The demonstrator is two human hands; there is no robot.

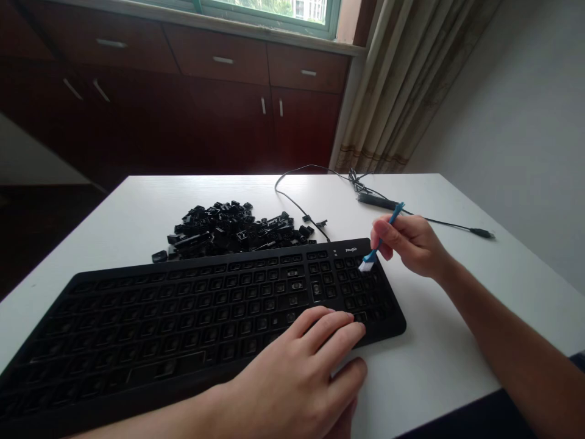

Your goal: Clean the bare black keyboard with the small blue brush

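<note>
Table (434, 372) with a pale, smooth top fills the lower part of the view, its far edge standing a little in front of dark red-brown cabinets (219, 128). These have drawers above, doors below and slim pale handles. Over them runs a sill (183, 21) under a green-framed window (265, 11), through which leaves and a building show in bright daylight. A beige curtain (397, 85) hangs to the right, beside a plain grey-white wall (516, 122).

The black keyboard (183, 302) lies slantwise across the near side of the table, its sockets bare of keys. Loose black keycaps (217, 228) are heaped just beyond its far edge. A thin cable (311, 165) loops from the keyboard to a tied bundle near a dark, stick-like piece (377, 201); a plug (481, 233) lies farther right.

The right hand (414, 247) pinches a blue brush (371, 255) between thumb and fingers, the white bristles pointing down at the number pad. The left hand (295, 366) rests over the keyboard's near edge, its fingers close together on top; whether the thumb grips underneath, I cannot tell.
</note>
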